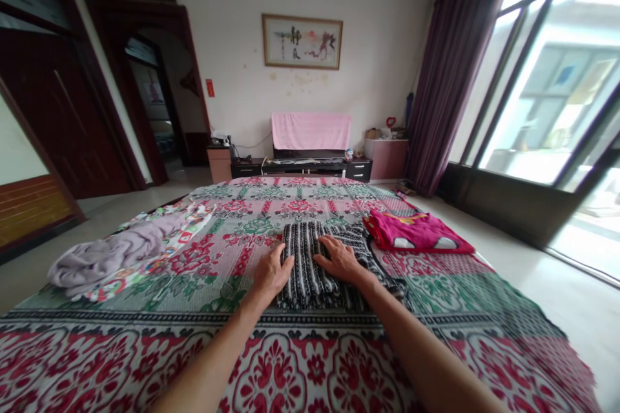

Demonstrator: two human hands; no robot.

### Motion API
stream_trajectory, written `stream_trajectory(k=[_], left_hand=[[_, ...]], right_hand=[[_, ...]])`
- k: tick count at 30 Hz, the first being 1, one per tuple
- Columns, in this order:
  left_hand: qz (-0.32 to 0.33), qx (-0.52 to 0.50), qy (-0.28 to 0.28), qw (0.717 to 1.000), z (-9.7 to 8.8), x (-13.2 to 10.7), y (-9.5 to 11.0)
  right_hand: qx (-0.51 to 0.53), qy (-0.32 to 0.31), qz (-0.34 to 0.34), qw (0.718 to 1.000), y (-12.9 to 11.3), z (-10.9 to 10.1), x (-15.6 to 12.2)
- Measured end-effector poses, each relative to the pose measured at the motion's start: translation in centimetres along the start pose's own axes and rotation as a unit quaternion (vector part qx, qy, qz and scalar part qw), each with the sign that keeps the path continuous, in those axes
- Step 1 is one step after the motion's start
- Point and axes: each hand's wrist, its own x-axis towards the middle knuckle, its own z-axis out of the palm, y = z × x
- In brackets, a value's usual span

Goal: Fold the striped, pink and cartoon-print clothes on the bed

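Note:
A black-and-white striped knit garment lies partly folded on the patterned bedspread, its right part spreading out under my right forearm. At its left edge rests my left hand, with the thumb apart from the fingers and touching the knit. My right hand lies palm down on top of the garment, fingers spread. Neither hand is closed around the fabric. The fingertips of my left hand are partly hard to make out against the edge.
The red, green and white bedspread covers the broad surface before me. On the left lies a crumpled lilac garment over a colourful printed cloth. A folded magenta cloth sits at the right. Beyond stands a low cabinet below a pink towel.

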Motion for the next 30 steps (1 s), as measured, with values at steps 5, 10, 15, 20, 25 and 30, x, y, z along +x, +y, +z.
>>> stream_trajectory(k=[5,10,15,20,25,30], left_hand=[[-0.016,-0.072,-0.032,0.997,0.6,0.6,0.8],[-0.079,-0.172,-0.049,0.981,0.8,1.3,0.4],[-0.094,-0.178,-0.050,0.978,-0.6,1.4,0.4],[-0.099,-0.136,-0.048,0.985,-2.6,1.9,-0.4],[-0.088,-0.105,-0.006,0.991,-5.1,3.0,-2.9],[-0.065,-0.036,-0.054,0.996,-6.3,3.2,-4.6]], right_hand=[[-0.011,0.007,0.002,1.000,-0.2,0.1,-0.9],[-0.025,0.011,0.010,1.000,-0.6,0.3,-0.8],[-0.038,0.006,0.045,0.998,-2.1,0.5,-0.7],[-0.031,0.006,0.068,0.997,-4.3,1.1,-0.2],[-0.003,-0.009,0.057,0.998,-7.3,2.3,0.4],[0.016,-0.027,0.039,0.999,-8.2,2.4,1.0]])
